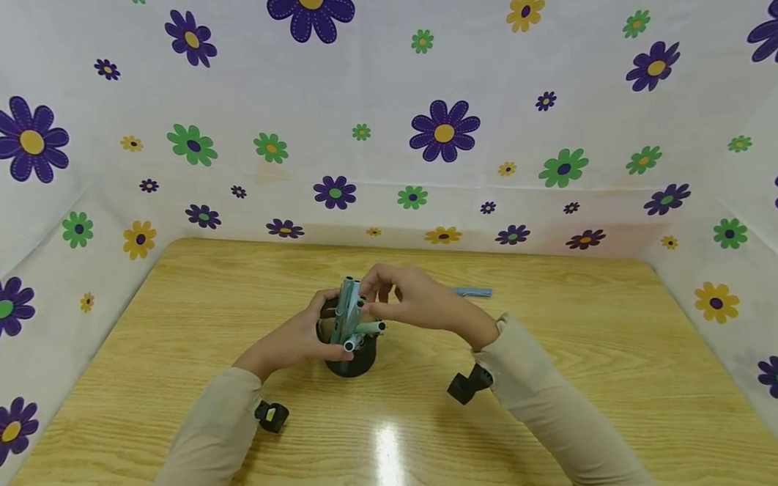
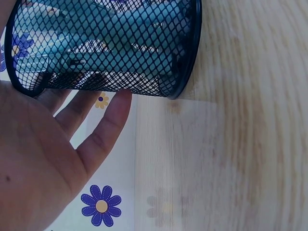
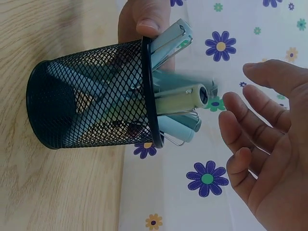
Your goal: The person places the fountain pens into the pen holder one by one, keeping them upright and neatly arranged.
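A black mesh pen holder [image 1: 350, 364] stands on the wooden table with several pens in pale blue, teal and light green. Around its side, near the rim, my left hand [image 1: 291, 343] grips it; in the right wrist view the left thumb [image 3: 148, 26] shows at the rim. My right hand [image 1: 418, 298] is just right of the pen tops. Seen from the right wrist, its fingers [image 3: 250, 130] are loosely bent and apart from the pens, holding nothing. Among the capped pens, a light green pen [image 3: 183, 98] leans out, and a teal pen [image 3: 187, 82] behind it is blurred.
Behind the right hand, a blue pen [image 1: 474, 292] lies on the table [image 1: 568, 380]. White cloth [image 1: 380, 74] with purple, green and yellow flowers hangs around the back and sides. Small black cameras [image 1: 273, 416] are strapped at both wrists.
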{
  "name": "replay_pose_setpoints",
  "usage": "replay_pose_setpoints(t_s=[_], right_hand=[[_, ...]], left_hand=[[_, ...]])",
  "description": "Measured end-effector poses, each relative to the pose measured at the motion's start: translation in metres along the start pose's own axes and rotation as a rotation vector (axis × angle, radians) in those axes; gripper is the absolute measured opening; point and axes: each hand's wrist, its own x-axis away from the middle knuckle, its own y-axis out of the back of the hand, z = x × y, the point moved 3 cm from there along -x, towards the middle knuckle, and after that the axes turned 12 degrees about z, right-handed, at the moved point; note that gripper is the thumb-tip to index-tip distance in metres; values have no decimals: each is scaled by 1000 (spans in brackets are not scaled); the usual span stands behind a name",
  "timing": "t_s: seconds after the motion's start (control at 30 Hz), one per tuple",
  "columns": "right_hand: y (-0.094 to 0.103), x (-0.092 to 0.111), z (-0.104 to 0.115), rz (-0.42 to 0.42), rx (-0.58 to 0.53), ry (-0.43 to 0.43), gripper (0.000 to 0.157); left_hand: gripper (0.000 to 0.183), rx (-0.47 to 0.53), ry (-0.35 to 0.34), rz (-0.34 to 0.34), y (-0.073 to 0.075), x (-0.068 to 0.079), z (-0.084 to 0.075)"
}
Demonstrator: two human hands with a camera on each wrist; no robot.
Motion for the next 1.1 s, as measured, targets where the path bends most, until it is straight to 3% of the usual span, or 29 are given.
replay_pose_setpoints(t_s=[0.3,1.1], right_hand=[[3,8,-7,17,-31,-53,19],[22,33,-32,-51,-31,-131,20]], left_hand=[[101,-13,15,-4,0,0,1],[103,-53,35,-10,3,-2,3]])
